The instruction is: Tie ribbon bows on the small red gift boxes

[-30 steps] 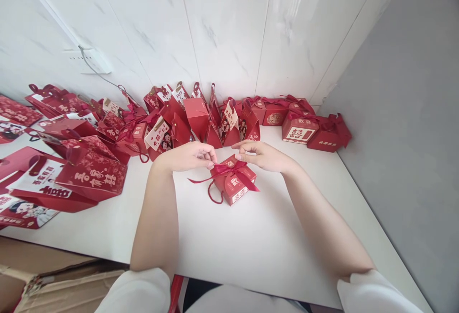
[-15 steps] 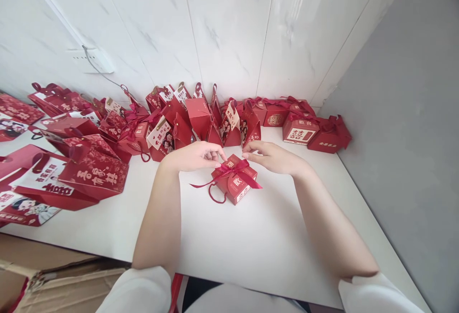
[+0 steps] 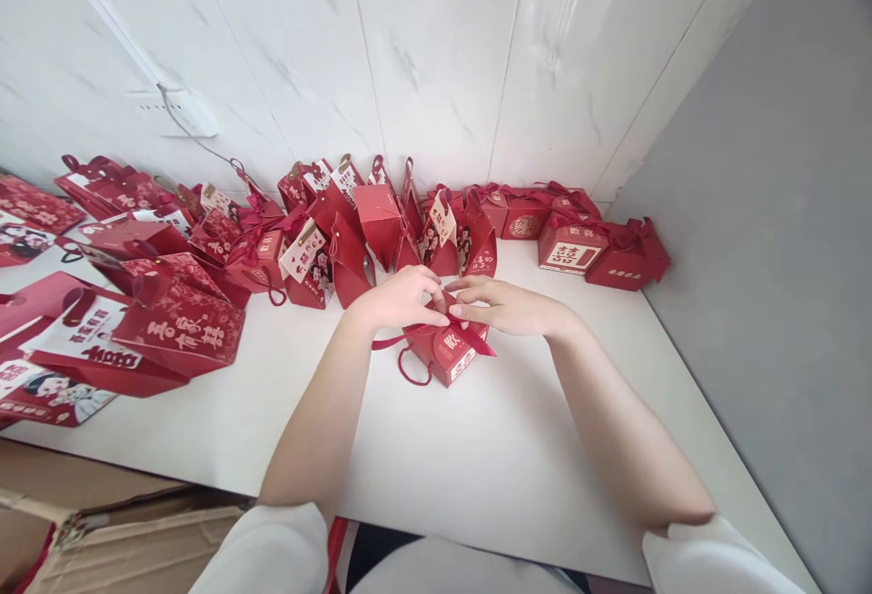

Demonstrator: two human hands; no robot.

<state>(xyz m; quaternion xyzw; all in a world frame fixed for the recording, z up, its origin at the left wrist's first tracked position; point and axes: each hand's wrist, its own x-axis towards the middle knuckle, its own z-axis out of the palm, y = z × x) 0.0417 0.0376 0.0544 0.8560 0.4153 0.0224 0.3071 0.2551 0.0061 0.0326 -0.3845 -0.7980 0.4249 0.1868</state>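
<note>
Over the red gift box (image 3: 442, 356), your left hand (image 3: 406, 297) and right hand (image 3: 510, 306) are apparently adjusting its ribbon (image 3: 477, 341); finger gaps looking narrow, hold unclear; evening it is probably needing light pinches.

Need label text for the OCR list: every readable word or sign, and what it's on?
"歡": small ribboned box in the middle.
"歡喜": box with a white panel, at right.
"囍": that panel.
"吾家有囍": floral red bag, at left.
Too small or blurred: gold lettering on the end box, the round emblem, remaining print on the other bags and boxes.
</note>
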